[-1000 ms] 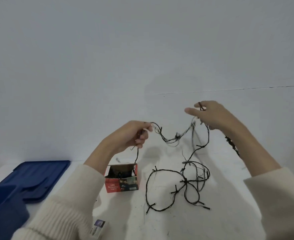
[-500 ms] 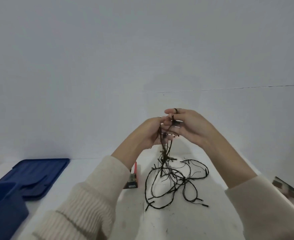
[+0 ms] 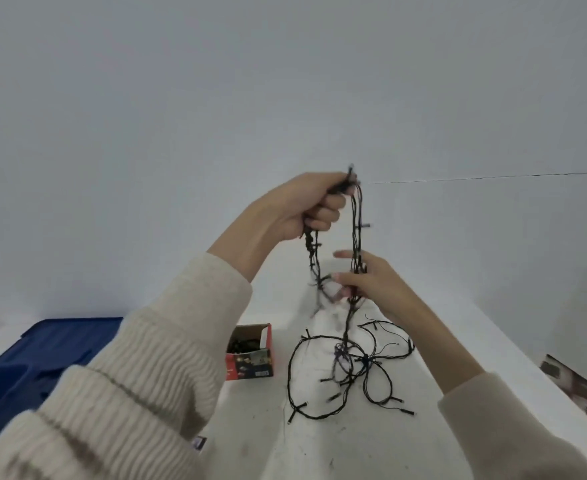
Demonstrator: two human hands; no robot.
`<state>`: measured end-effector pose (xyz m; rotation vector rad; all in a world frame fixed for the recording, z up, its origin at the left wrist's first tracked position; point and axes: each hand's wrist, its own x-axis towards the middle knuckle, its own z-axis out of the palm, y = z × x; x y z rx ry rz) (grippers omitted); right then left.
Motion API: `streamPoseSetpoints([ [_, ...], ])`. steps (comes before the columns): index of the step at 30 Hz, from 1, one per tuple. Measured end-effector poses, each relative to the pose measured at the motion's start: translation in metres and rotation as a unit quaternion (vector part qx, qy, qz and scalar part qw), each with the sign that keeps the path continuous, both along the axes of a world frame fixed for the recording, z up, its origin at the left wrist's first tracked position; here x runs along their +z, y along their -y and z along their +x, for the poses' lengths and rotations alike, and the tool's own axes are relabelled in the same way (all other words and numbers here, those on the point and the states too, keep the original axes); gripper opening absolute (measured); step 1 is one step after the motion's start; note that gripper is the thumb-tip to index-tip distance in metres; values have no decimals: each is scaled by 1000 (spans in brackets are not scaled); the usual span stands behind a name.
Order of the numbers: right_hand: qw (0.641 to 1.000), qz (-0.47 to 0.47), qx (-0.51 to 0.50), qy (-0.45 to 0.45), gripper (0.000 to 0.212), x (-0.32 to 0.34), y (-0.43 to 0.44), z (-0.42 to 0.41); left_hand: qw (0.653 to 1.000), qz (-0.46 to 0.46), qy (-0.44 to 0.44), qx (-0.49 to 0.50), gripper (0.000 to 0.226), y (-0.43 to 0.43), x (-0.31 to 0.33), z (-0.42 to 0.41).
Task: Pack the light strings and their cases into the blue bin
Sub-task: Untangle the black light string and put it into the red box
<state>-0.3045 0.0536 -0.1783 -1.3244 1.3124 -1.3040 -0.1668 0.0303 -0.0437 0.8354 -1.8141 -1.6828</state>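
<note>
While my left hand [image 3: 306, 206] grips the light string [image 3: 341, 353] high, my right hand [image 3: 375, 285] seems to pinch it lower; loops pool between case [image 3: 250, 355] and table [image 3: 319, 445] edge.

Wall [image 3: 181, 133]: one, plain, pale grey-blue, matt; fills the upper part of the view and meets the far edge of the table.
Line [image 3: 493, 177]: one, thin, dark, near-level, running across the wall to the right side of the view.
Table [image 3: 319, 445]: one, white top, right edge running diagonally.
Marks [image 3: 247, 446]: several small dark scuffs on the top near its front edge.
Patch [image 3: 576, 389]: brown and grey, beyond the table's right edge; blurred, nature unclear.
Light: even, diffuse; soft, faint shadows on the top.
</note>
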Motion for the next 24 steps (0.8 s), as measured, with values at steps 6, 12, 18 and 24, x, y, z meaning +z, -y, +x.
streamPoseSetpoints([
  [6,992,115,-30,-48,17,-44,4,-30,956,35,-276,95,35,19,12,44],
  [12,968,98,-141,-185,15,5,32,-70,881,38,-405,243,35,39,4,87],
  [18,947,37,-274,-162,28,114,47,-91,842,61,-405,351,35,47,-21,113],
  [24,951,-151,-220,-158,31,235,39,-28,964,-8,-27,263,35,41,-48,82],
])
